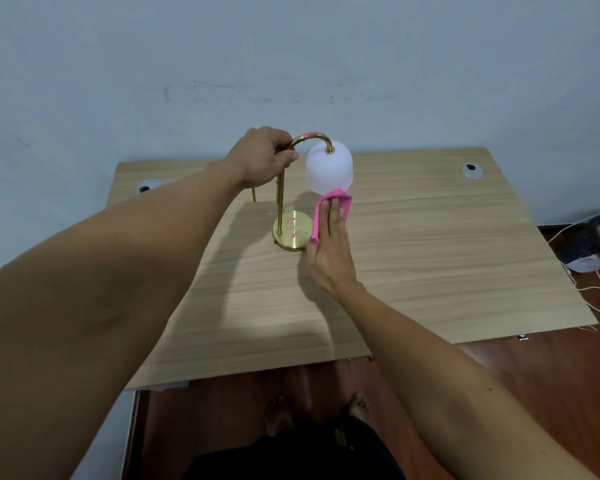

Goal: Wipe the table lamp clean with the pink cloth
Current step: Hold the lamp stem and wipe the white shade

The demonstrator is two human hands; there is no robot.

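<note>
- wood-grain table [430, 258] carries the whole job; the table lamp [293, 188] stands on it toward the far edge, about 12 o'clock from the person, and should be kept there while it is wiped.
- brass stem and arch are steadied by the left hand [262, 157], whose fingers are curled round the top of the stem at 9 o'clock from the shade; that grip is best kept firm so the lamp is not tipped by pressure from the other side.
- frosted white shade [328, 169] hangs from the arch; it looks light, so gentle strokes around its lower rim are advised.
- pink cloth [331, 211] is pressed under the straight fingers of the right hand [331, 251], at 6 o'clock below the shade and just beside the round base [291, 233].
- pink marks show on the base and on the arch; these are judged to need wiping too, with a fresh fold of cloth.
</note>
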